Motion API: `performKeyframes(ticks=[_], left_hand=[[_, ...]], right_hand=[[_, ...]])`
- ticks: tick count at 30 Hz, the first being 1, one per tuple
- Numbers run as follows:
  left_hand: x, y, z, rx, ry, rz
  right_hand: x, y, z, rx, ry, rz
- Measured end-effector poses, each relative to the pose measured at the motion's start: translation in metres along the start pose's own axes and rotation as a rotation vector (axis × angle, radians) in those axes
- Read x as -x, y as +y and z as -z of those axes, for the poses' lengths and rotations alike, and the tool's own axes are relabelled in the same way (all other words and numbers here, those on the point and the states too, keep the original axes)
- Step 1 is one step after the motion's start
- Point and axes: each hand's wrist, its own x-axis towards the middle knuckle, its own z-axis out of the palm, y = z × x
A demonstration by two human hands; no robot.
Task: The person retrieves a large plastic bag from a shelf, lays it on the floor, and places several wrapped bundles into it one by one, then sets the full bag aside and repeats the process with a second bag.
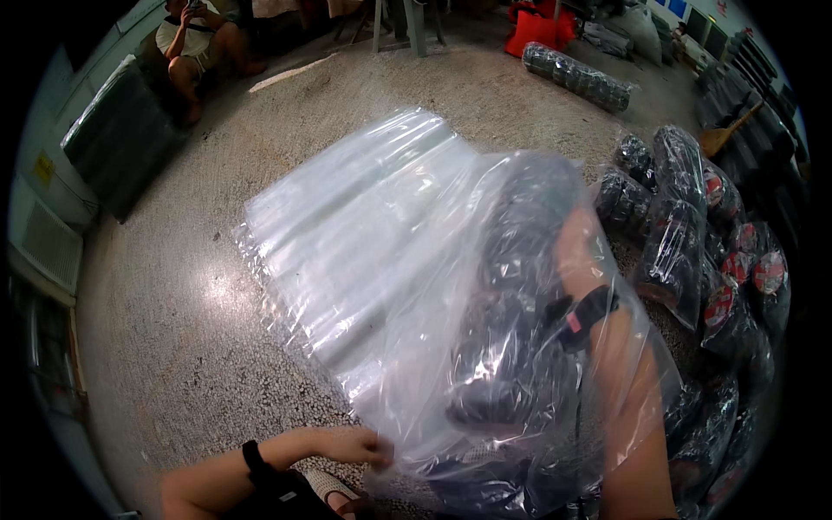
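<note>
A large clear plastic bag [416, 381] lies in front of me, spread around a dark wrapped bundle [511, 355] in rounded segments. My right hand [579, 238] reaches inside it along the bundle's right side; plastic and blur hide its fingers. The bag's film also covers much of my right forearm. At the bag's lower left edge, my left hand [357, 445] is closed, pinching the film. Beneath the bag and to its left, a flat stack of clear plastic bags [347, 225] rests on the speckled floor.
Several dark bundles in clear bags [676, 251] crowd the right side. A long wrapped roll [576, 76] lies far right, near a red bag [537, 30]. A dark panel [121, 139] leans at the left. Another person [204, 48] sits at the far left.
</note>
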Motion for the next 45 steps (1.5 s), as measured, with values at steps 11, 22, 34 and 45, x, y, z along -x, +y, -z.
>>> performKeyframes(ticks=[11, 22, 34, 45], left_hand=[[0.003, -0.022, -0.057, 0.361, -0.319, 0.177], [-0.187, -0.112, -0.006, 0.909, 0.622, 0.041], [0.0, 0.04, -0.07, -0.675, 0.096, -0.14], [-0.008, -0.01, -0.062, 0.433, 0.307, 0.034]], right_hand=[[-0.043, 0.072, -0.04, -0.278, 0.104, -0.079], [0.326, 0.103, 0.015, 0.268, -0.678, 0.259], [0.17, 0.0, -0.186, 0.465, -0.419, 0.103], [0.145, 0.092, -0.101, -0.998, -0.223, -0.856]])
